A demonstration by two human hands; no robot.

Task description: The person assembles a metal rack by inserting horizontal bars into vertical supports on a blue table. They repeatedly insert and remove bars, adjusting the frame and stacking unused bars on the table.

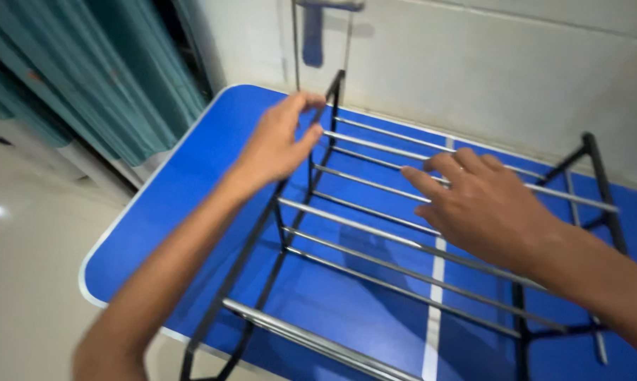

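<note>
Presently catalogued, one moment at a folding table.

Item 1: black metal rack frame with silver crossbars (375, 212), lying across the bright blue folding table with white edge and white centre seam (191, 190). One black end frame stands at the far left, the other at the right; the rack's near corner overhangs the table's front edge.

Item 2: left hand (276, 144), grip closed by thumb and fingers on the top of the left black end frame, near its upper corner.

Item 3: right hand (484, 204), fingers spread and flat, resting on or just above the silver crossbars near the rack's middle; grip open, holding nothing.

Risk, as judged: the rack sits partly off the table, so a push from either hand could slide it over the front edge to the pale tiled floor (22, 268). The crossbars look thin and may pop out of the end frames if the left end is twisted. Fingers between bars could be pinched.

Packages, labels, signs: none visible on rack, table or wall.

Surroundings: teal pleated curtain (99, 77) at upper left; cream wall (509, 63) behind the table; a blurred blue-grey object (315, 35) hanging on the wall, kind not clear.
</note>
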